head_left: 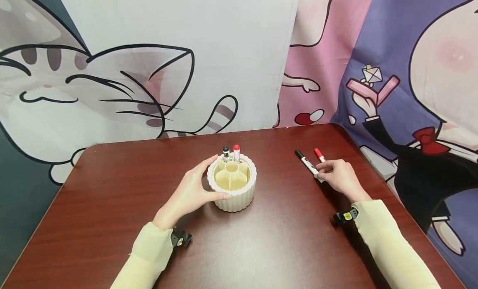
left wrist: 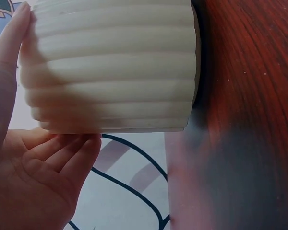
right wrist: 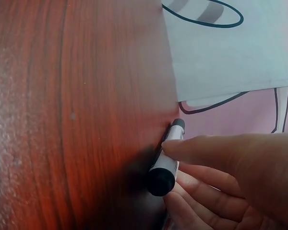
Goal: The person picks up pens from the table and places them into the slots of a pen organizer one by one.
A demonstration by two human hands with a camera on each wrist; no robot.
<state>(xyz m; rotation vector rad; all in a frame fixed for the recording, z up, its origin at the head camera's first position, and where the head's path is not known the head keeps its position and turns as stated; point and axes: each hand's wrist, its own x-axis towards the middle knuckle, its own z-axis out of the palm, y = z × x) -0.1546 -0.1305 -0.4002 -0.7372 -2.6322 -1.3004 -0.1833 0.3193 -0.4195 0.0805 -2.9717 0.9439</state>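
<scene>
My left hand (head_left: 188, 193) grips a cream, ribbed pen holder (head_left: 236, 202), thumb at its near rim and fingers along its left side. In the left wrist view the ribbed wall of the holder fills the top. A black-capped marker (head_left: 226, 154) and a red-capped marker (head_left: 237, 154) stand in its back compartments. At the right, my right hand (head_left: 340, 178) pinches a second black-capped marker (head_left: 309, 164) by its near end, thumb on top in the right wrist view. Another red-capped marker (head_left: 318, 154) lies just beyond, partly hidden by the fingers.
Everything is on a dark red-brown wooden table (head_left: 123, 189). A cartoon-printed cloth (head_left: 239, 65) hangs behind the table's far edge and along its right side. Each wrist carries a small black camera (head_left: 181, 238).
</scene>
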